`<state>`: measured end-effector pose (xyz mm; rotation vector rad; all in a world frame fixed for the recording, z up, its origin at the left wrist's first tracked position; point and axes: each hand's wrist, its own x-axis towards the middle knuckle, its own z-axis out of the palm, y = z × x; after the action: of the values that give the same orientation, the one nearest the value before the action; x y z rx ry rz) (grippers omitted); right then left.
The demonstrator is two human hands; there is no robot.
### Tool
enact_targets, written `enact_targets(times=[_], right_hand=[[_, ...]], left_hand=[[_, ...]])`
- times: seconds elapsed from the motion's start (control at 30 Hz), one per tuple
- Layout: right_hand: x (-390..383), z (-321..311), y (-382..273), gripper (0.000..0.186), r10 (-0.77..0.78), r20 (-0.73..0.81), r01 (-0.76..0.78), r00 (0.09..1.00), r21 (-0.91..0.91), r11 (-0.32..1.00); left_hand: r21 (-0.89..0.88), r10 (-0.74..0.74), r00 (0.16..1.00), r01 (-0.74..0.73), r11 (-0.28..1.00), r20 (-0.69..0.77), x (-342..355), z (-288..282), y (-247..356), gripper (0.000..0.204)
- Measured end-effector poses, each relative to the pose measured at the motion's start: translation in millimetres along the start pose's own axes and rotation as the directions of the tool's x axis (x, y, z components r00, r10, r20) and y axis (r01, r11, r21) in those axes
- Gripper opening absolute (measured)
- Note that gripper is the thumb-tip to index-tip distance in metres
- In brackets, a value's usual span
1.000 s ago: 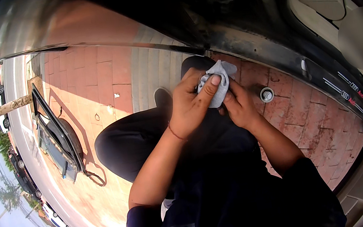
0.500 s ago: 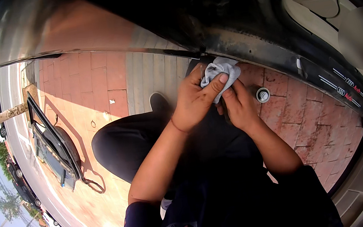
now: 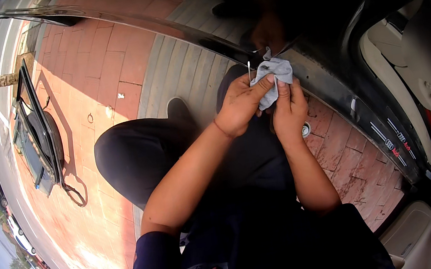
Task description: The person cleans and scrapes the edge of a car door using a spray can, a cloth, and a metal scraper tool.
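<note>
Both hands in close now, right on the cloth [image 3: 277, 72], held up just beyond the right knee [image 3: 223, 83] and near the lower edge of the glossy dark panel [image 3: 178, 5]. Pinched on one side by the left hand [image 3: 242, 105], thumb on top and fingers narrow on the bunched fabric; pinched on the other by the right hand [image 3: 288, 109], again with thumb uppermost and fingers curled under. Gripped from two sides, probably for better control, and crumpled thick, perhaps for something firm to press on. Anything wrapped inside? Impossible to tell, with folds and fingers over the middle. Beside the left hand, a thin pale stick [image 3: 249, 70], too slim to identify, maybe held, maybe only behind. Down past the right wrist, a can [image 3: 306, 129], partly hidden by the forearm, with just the round top in sight; set on the paving [image 3: 345, 150] there likely for easy reach. Over to the right, the sill [image 3: 357, 103], curving away into deep shadow. Far off to the left, out in the sun, a black frame [image 3: 47, 127], well apart, presumably for clear footing. Underside of the cloth: completely out of sight.
</note>
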<state>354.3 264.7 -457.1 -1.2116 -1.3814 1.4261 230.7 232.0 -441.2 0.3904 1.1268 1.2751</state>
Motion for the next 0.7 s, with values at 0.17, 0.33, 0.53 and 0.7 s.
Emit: enact_targets(times=[0.17, 0.33, 0.53, 0.7], right_hand=[[12, -7, 16, 0.029, -0.342, 0.025, 0.332, 0.939, -0.311, 0.890], [6, -3, 17, 0.028, -0.325, 0.058, 0.322, 0.944, -0.381, 0.867], [10, 3, 39, 0.030, -0.370, 0.003, 0.331, 0.929, -0.455, 0.827], [11, 8, 39, 0.030, -0.403, -0.011, 0.358, 0.915, -0.440, 0.824]], left_hand=[[0.014, 0.016, 0.996, -0.015, 1.000, -0.087, -9, 9, -19, 0.035], [0.212, 0.291, 0.939, -0.251, 0.945, -0.183, -13, 9, -35, 0.037], [0.858, 0.605, 0.792, -0.362, 0.365, 0.076, -29, 21, -18, 0.072], [0.887, 0.597, 0.798, -0.331, 0.322, 0.081, -28, 21, -14, 0.069]])
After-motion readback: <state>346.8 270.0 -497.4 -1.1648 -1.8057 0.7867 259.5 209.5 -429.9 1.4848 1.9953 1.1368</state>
